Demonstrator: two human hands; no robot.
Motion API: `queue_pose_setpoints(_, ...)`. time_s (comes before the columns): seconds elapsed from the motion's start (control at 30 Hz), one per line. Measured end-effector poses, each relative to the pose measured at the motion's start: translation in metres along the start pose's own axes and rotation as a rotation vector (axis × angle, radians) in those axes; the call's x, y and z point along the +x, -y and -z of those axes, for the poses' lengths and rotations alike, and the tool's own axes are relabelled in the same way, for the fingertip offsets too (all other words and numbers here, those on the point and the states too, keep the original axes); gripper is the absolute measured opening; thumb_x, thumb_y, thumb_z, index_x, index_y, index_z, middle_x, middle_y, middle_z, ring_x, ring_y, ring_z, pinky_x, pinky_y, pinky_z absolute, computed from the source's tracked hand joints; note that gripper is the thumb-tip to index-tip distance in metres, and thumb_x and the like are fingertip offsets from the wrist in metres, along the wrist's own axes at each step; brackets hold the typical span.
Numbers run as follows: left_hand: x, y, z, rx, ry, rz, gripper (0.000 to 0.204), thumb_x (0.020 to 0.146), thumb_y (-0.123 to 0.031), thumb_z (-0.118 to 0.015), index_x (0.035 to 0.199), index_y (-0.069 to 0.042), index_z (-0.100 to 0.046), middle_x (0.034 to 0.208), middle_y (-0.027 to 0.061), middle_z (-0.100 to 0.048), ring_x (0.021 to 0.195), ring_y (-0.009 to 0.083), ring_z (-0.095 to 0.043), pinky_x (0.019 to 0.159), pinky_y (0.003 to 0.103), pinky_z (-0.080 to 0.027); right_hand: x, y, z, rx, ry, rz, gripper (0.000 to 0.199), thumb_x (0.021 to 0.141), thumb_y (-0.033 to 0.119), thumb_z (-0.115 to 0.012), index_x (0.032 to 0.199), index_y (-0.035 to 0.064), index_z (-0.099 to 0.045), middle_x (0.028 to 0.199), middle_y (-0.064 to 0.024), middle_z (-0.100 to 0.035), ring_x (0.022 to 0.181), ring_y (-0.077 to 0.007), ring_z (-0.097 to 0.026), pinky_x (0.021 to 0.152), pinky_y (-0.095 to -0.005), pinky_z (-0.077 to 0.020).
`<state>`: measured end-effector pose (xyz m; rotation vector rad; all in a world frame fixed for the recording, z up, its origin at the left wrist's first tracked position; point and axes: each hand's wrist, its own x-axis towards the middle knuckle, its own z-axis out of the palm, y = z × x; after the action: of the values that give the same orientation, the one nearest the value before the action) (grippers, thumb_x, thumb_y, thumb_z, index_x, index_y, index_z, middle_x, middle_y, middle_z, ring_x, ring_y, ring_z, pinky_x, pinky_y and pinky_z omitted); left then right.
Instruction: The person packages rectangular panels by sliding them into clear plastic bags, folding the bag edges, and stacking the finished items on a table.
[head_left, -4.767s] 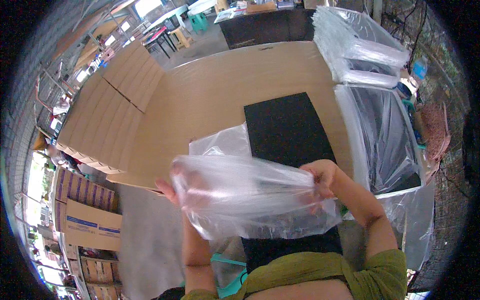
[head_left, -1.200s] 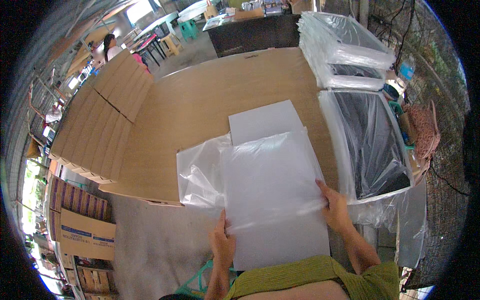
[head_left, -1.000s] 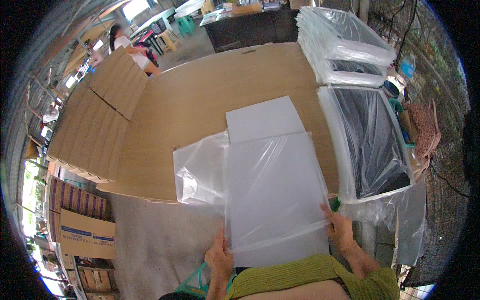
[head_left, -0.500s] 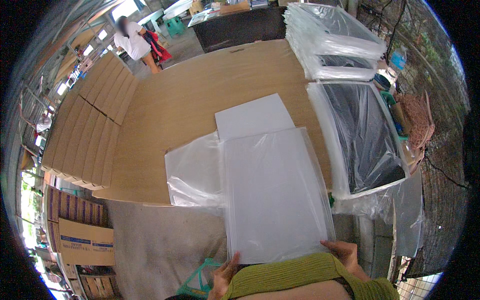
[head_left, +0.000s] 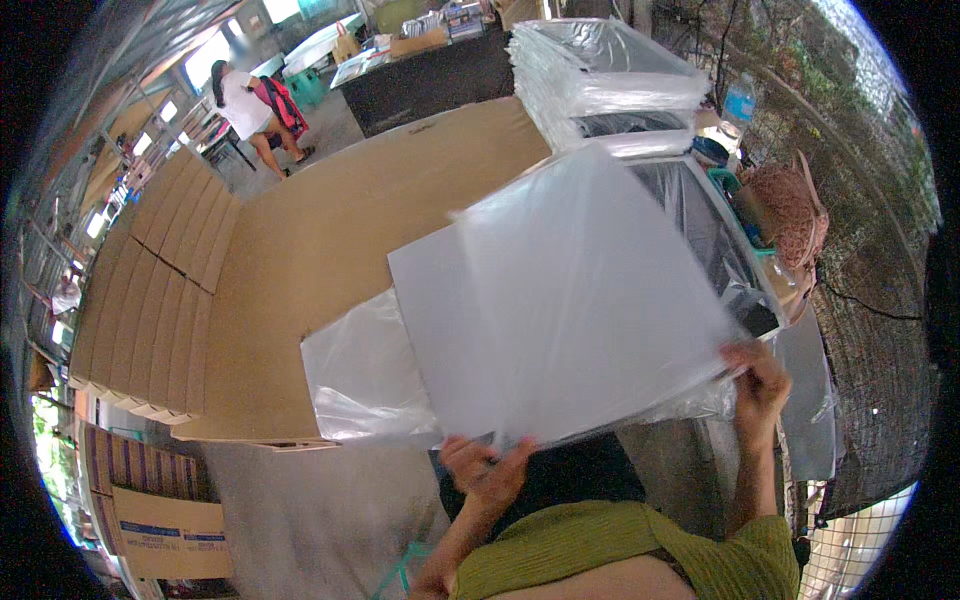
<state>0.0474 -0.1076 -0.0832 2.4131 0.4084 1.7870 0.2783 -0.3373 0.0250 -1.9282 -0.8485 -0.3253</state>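
Note:
A large white sheet in a clear plastic sleeve (head_left: 600, 270) is held up at a slant over the table, its far corner reaching the stacks on the right. My left hand (head_left: 490, 470) pinches its near edge, and my right hand (head_left: 758, 385) grips its right corner. Partly beneath it, another white sheet (head_left: 422, 258) shows at the left. Beside that lies a pile of clear plastic sleeves (head_left: 365, 375) on the table. Plastic-wrapped dark sheets (head_left: 675, 205) lie at the right, partly hidden by the raised sheet.
The brown table (head_left: 300, 270) carries a row of flat cardboard boxes (head_left: 140, 290) on its left. A tall stack of plastic-wrapped packs (head_left: 610, 75) stands at the back right. A green stool (head_left: 405, 570) is low in front; a person (head_left: 250, 110) walks far left.
Both hands have lifted the sleeved sheet off my lap and swung it up and to the right. The view has shifted, and the person in back has turned.

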Motion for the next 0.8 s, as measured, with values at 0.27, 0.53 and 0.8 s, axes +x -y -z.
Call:
queue_pose_setpoints(0.27, 0.065, -0.051, -0.141, -0.499, 0.148, -0.220, 0.027, 0.064, -0.011, -0.078, 0.087, -0.021, -0.070, 0.102, -0.0038, -0.058, 0.094, 0.0178, -0.055, 0.094, 0.044, -0.037, 0.027, -0.105, 0.065, 0.021, -0.273, -0.146, 0.024, 0.077, -0.010, -0.049, 0.094, -0.0022, -0.064, 0.088, -0.0060, -0.063, 0.082, -0.0125, -0.058, 0.072, -0.0258, -0.0481)
queue_pose_setpoints(0.53, 0.036, -0.082, -0.170, -0.533, 0.402, -0.219, 0.027, 0.072, -0.017, -0.070, 0.099, -0.019, -0.067, 0.112, -0.0022, -0.060, 0.111, 0.0201, -0.052, 0.103, 0.047, -0.031, 0.010, -0.192, 0.068, 0.098, -0.348, -0.419, 0.018, 0.084, -0.001, -0.056, 0.098, 0.0021, -0.067, 0.079, 0.0011, -0.060, 0.060, -0.0056, -0.047, 0.053, -0.0210, -0.0419)
queue_pose_setpoints(0.8, 0.020, -0.090, -0.174, -0.585, 0.574, -0.220, 0.030, 0.073, -0.016, -0.068, 0.103, -0.016, -0.066, 0.116, -0.0009, -0.058, 0.117, 0.0218, -0.049, 0.107, 0.047, -0.028, -0.005, -0.215, 0.062, -0.066, -0.420, -0.389, 0.024, 0.081, -0.002, -0.054, 0.100, 0.0032, -0.068, 0.081, -0.0026, -0.065, 0.056, -0.0078, -0.048, 0.049, -0.0228, -0.0394)
